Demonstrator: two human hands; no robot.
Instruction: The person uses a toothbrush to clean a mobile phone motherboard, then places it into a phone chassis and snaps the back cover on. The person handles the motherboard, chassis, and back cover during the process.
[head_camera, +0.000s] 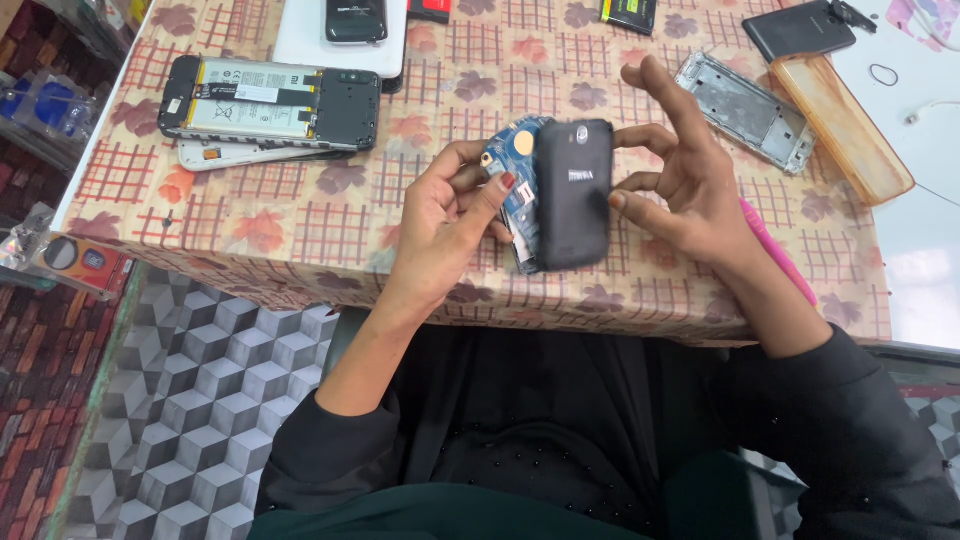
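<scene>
Nearest the camera, the person's dark sleeves and lap fill the bottom of the view, with the forearms reaching up over the counter (300, 240), which is covered in a beige cloth printed with leaves and red grids.

At the far left of the counter lies an opened smartphone (270, 100) with its back off, the battery and dark inner frame exposed; it rests on a white back cover (235, 155) that pokes out beneath it. Further back, a dark phone (356, 20) sits on a white slab.

The left hand (445, 215) is raised just above the near edge of the counter. Its fingers (492, 195) are closed on the left side of a small phone, the thumb pressed against the black back cover (573, 195). Behind that cover shows the blue circuit board (515, 160) of the phone body, so the cover stands slightly apart from the body along its left edge.

The right hand (685, 175) meets the same phone from the other side. Its thumb and lower fingers pinch the right edge of the black cover, while the upper fingers are spread and lifted free.

To the right lie a pink tool (780, 255) partly under the right wrist, a silver metal phone frame (745, 110), an orange translucent case (840, 125) and a dark phone (798, 28) near the back.
</scene>
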